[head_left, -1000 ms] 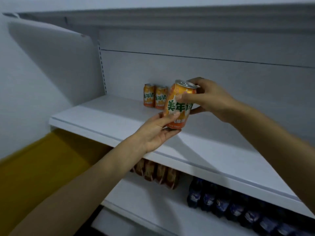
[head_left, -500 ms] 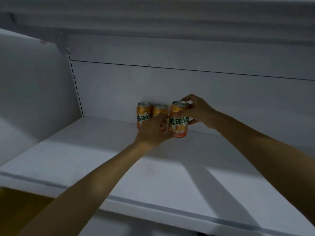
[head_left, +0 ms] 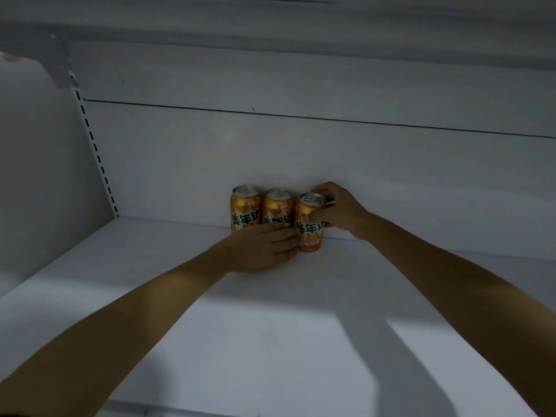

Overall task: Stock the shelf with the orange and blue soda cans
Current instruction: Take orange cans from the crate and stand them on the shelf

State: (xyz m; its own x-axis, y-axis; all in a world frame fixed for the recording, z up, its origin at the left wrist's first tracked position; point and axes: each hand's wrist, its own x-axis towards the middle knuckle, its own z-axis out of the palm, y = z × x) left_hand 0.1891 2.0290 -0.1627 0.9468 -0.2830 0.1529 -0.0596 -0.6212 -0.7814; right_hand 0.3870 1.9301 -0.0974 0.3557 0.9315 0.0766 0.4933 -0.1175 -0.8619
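1. The right hand (head_left: 337, 210) gripped the third orange can (head_left: 310, 224) near its top, at the frame's centre, apparently to seat it beside its neighbours.
2. The left hand (head_left: 264, 246) lay flat against the two placed cans (head_left: 261, 210), fingers extended, likely bracing them.
3. All three stood upright on the white shelf (head_left: 150, 266) against the back wall, with green lettering and silver tops.

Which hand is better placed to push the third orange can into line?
The right hand: it already grips the third orange can, which stands slightly forward. The left hand rests against the two cans beside it.
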